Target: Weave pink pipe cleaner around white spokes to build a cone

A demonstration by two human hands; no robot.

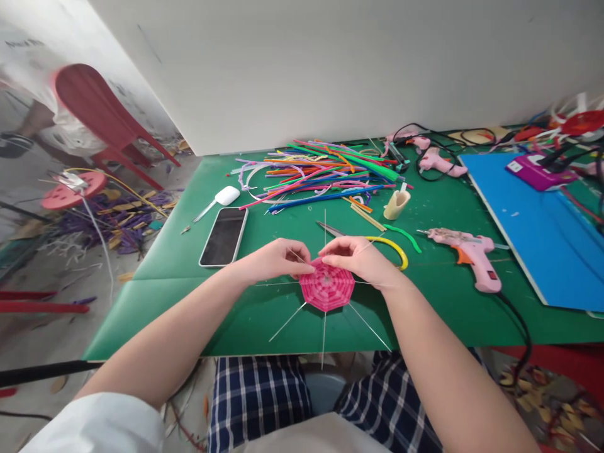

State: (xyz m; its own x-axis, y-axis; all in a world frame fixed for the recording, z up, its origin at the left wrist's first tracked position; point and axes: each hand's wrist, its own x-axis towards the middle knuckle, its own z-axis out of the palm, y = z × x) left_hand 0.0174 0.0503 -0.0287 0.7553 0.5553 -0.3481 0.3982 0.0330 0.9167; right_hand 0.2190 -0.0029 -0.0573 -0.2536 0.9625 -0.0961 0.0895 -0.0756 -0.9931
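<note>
Checked trousers (259, 396) show below a woven pink octagon (327, 292), its upper rim pinched by left hand (276, 259) and right hand (363, 261) over the green table (160, 292); scissors (400, 249) lie partly hidden at one o'clock, smartphone (224, 236) at ten, glue gun (465, 251) at three, pipe cleaners (325, 170) at twelve; the octagon, concentrically banded, radiates white spokes (323, 340), one pointing to six

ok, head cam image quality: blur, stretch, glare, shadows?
Head view, left: red chair looks smeared and stretched, pale sheen on the green tabletop. Head view, centre: pink octagonal piece fairly clear, soft shadow near the right hand.
</note>
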